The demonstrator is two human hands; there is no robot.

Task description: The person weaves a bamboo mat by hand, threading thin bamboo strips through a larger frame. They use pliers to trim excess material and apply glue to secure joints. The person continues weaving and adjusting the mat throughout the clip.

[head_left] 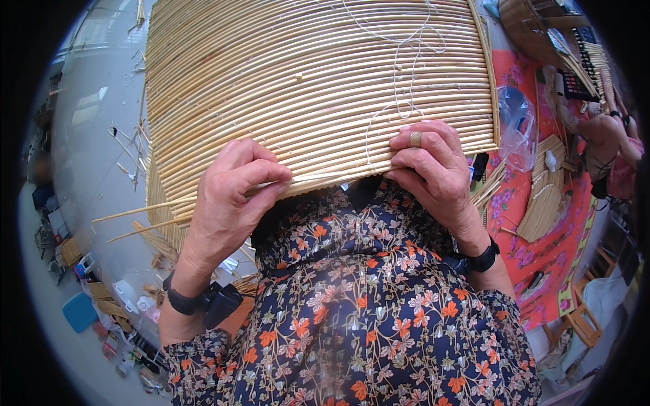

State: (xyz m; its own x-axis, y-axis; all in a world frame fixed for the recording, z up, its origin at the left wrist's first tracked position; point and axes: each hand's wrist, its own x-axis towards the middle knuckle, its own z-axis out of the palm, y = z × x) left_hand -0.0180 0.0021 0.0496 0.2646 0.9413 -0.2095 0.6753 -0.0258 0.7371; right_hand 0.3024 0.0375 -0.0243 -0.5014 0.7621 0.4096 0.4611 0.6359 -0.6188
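A large mat of pale reed stalks [298,108], laid side by side, spreads out in front of me. My left hand [233,186] is closed at the mat's near edge, thumb and forefinger pinching a reed stalk there. Two stalk ends [135,212] jut out past the mat's left side. My right hand [433,162], with a ring on one finger, grips the near edge further right, its fingers on top and its thumb mostly hidden. Loose white thread [410,42] loops over the mat's right part and runs down to the edge between my hands.
A red floral cloth [514,223] lies at the right, bearing a woven reed piece [544,196] and a clear plastic bag [516,128]. A co-worker's arm [606,142] shows at the far right. Reed scraps litter the grey floor [95,169] at left, near a blue square stool [80,312].
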